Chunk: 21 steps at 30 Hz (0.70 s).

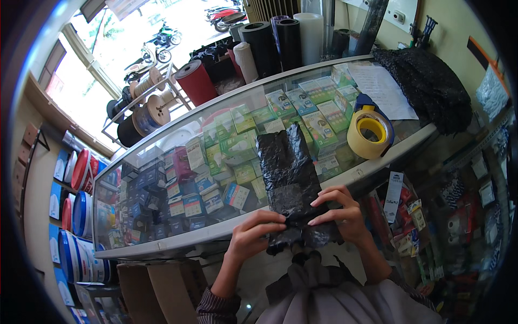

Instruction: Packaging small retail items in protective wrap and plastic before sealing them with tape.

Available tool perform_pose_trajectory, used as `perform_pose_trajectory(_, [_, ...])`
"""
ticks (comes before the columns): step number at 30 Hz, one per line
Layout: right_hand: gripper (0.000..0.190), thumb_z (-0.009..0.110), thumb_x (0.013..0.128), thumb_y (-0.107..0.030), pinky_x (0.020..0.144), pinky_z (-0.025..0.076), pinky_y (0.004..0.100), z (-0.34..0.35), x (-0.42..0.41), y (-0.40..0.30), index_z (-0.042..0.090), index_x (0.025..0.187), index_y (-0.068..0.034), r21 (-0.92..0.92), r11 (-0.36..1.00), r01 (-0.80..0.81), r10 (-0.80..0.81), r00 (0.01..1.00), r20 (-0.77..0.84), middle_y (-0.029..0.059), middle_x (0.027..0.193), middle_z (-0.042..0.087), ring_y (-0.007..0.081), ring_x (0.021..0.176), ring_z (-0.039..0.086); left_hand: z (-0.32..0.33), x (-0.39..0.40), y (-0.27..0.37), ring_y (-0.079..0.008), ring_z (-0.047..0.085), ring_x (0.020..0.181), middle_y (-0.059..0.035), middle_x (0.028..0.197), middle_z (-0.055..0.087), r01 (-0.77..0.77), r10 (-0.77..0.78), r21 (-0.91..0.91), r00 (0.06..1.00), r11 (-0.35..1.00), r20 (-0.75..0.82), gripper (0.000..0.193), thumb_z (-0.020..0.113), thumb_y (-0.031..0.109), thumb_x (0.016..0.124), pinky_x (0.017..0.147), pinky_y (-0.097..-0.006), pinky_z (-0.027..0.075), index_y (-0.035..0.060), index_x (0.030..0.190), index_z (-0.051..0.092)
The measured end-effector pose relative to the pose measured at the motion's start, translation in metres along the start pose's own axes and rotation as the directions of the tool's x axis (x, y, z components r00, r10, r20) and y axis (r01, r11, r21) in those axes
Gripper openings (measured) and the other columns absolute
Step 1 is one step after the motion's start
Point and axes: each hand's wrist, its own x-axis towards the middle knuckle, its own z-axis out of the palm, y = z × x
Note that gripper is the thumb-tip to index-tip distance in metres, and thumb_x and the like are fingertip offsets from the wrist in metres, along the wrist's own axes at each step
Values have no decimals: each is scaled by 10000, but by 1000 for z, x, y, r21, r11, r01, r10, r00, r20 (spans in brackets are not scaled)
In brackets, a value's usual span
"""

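Observation:
A flat, oblong package wrapped in black plastic (288, 174) lies on the glass-topped display counter (243, 220), its near end reaching past the counter's front edge. My left hand (257, 233) grips the loose plastic at the near left side, fingertips on the fold. On the near right side, the fingers of my right hand (340, 212) press on the wrap, with the thumb hidden. Loose plastic hangs below both hands. To the right of the package stands a tape dispenser (370, 129) with a wide roll of tape on a yellow core.
Boxed light bulbs (238, 148) fill the case under the glass. A written sheet of paper (382, 89) and a heap of black plastic (425, 87) lie at the right end. Large rolls (259, 48) stand behind the counter. Cardboard boxes (162, 289) are at lower left.

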Motion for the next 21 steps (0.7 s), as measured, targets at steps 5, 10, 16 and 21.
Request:
perform_pose_trajectory(5, [400, 713, 594, -71, 927, 395, 348, -12, 3, -10, 735, 942, -266, -96, 995, -26, 42, 984, 173, 6, 975, 552, 213, 996, 478, 2, 1, 14, -253, 637, 951, -84, 980, 667, -97, 97, 133, 995, 986, 4, 169, 689, 45, 568, 767, -352, 529, 55, 736, 677])
perform_pose_trajectory(10, [479, 704, 577, -24, 857, 430, 339, -18, 3, -15, 725, 983, -277, -242, 970, 15, 41, 974, 223, 0, 855, 500, 198, 900, 489, 3, 6, 18, -251, 645, 916, -73, 942, 684, -265, 236, 198, 959, 944, 160, 158, 641, 91, 618, 762, -345, 518, 39, 767, 643])
perform_pose_trajectory(16, [355, 765, 583, 44, 557, 461, 255, -19, -13, -13, 694, 883, -132, 106, 990, -89, 89, 996, 8, 23, 833, 526, 126, 661, 542, 14, 7, 23, -204, 630, 818, -40, 836, 661, -179, 169, 224, 984, 958, 61, 276, 640, 114, 609, 741, -334, 515, 56, 874, 688])
perform_pose_trajectory(21, [282, 782, 596, 35, 597, 508, 268, -2, -47, 0, 603, 790, -64, 117, 991, -63, 94, 954, -286, 54, 819, 555, 163, 736, 631, 21, 4, 20, -175, 618, 830, -30, 818, 639, -270, 259, 277, 963, 922, 76, 260, 645, 112, 585, 720, -324, 516, 72, 833, 713])
